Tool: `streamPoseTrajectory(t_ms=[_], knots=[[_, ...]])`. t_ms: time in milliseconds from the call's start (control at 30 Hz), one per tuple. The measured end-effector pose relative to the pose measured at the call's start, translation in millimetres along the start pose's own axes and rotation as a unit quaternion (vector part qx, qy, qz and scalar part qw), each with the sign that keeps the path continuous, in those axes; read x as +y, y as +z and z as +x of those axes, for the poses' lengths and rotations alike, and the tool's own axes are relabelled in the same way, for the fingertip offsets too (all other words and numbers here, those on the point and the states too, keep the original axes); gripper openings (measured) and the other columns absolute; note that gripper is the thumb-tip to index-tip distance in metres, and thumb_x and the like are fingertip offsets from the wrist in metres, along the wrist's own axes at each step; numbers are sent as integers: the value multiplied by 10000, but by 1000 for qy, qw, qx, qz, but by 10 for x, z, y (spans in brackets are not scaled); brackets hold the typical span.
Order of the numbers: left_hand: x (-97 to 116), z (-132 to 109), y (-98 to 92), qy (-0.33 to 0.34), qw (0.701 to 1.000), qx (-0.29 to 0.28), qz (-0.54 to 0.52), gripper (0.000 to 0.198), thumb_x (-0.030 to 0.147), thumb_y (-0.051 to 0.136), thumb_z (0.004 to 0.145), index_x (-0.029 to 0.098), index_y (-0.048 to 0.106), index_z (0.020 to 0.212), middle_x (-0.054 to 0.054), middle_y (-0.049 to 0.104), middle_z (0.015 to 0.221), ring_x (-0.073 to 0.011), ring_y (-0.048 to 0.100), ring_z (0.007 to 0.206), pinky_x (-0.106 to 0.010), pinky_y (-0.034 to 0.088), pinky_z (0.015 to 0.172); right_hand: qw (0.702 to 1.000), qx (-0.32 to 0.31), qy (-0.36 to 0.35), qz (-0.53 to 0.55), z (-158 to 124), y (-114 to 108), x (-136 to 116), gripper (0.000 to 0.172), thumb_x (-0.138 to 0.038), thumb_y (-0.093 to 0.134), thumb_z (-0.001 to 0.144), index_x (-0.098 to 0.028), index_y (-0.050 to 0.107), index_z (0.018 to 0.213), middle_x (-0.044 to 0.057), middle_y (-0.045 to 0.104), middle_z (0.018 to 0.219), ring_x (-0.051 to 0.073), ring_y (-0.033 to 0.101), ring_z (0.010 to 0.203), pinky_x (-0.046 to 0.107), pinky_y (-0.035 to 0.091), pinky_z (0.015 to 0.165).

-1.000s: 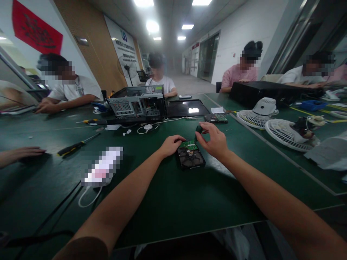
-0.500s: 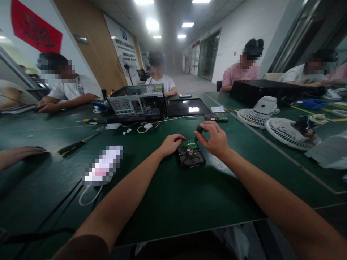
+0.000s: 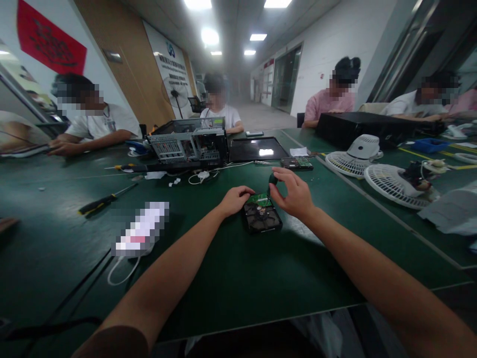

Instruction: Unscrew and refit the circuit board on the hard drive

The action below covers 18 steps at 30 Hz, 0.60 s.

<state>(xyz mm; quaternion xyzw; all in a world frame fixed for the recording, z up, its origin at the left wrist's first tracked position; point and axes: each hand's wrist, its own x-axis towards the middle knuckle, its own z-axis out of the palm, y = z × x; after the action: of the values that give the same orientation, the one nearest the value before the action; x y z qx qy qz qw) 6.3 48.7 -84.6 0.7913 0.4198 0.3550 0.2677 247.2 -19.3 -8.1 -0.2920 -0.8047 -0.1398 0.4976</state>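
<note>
A hard drive [image 3: 263, 219] lies on the green table with its green circuit board at the far end. My left hand [image 3: 236, 200] grips the drive's far left corner, fingers bent along its edge. Between the thumb and fingers of my right hand [image 3: 294, 194] is a short dark screwdriver [image 3: 273, 183]. It stands nearly upright over the far right corner of the board. Its tip is too small to make out, so I cannot tell whether it sits in a screw.
An opened computer case [image 3: 188, 144] stands ahead, beside a black panel [image 3: 257, 148] and a second drive [image 3: 297, 163]. Fan parts [image 3: 395, 184] lie to the right. Leftward are a yellow-black screwdriver [image 3: 99, 204] and a phone [image 3: 143, 228] with a cable. Several people sit around.
The screwdriver in my right hand has turned more upright, and the fingers have shifted around it. My left hand and the drive stay put. Another person's hand at the far left has drawn back.
</note>
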Motion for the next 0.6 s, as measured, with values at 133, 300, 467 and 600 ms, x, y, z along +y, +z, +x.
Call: streamPoseTrajectory(t_ms=[133, 300, 467, 600], knots=[[16, -8, -7, -9, 1000, -2, -2, 272, 162, 555, 914, 217, 761, 1083, -20, 759, 1102, -197, 692, 1031, -329, 520, 969, 1000, 12, 9, -20, 0, 3, 20, 327, -222, 646, 893, -238, 556, 1206, 130, 673, 1197, 283, 662, 1128, 480, 580, 941], [28, -14, -5, -15, 1000, -3, -4, 269, 175, 555, 918, 217, 758, 1090, -21, 757, 1096, -197, 693, 1013, -326, 528, 949, 999, 14, 24, -41, 8, -13, 17, 285, -260, 653, 890, -247, 583, 1166, 115, 646, 1110, 277, 651, 1038, 455, 583, 894], [18, -5, -5, -14, 1000, 0, -2, 266, 171, 557, 913, 220, 760, 1078, -20, 758, 1098, -199, 691, 1027, -334, 519, 969, 999, -2, 26, -35, 13, -26, -4, 329, -258, 626, 902, -251, 562, 1224, 120, 634, 1173, 285, 638, 1094, 464, 567, 937], [10, -5, -7, -8, 1000, -1, -3, 267, 178, 555, 915, 222, 760, 1081, -18, 760, 1091, -200, 693, 1017, -333, 527, 949, 999, -7, 23, -26, 11, -25, 2, 357, -234, 609, 906, -240, 542, 1256, 127, 635, 1193, 284, 635, 1114, 455, 570, 934]])
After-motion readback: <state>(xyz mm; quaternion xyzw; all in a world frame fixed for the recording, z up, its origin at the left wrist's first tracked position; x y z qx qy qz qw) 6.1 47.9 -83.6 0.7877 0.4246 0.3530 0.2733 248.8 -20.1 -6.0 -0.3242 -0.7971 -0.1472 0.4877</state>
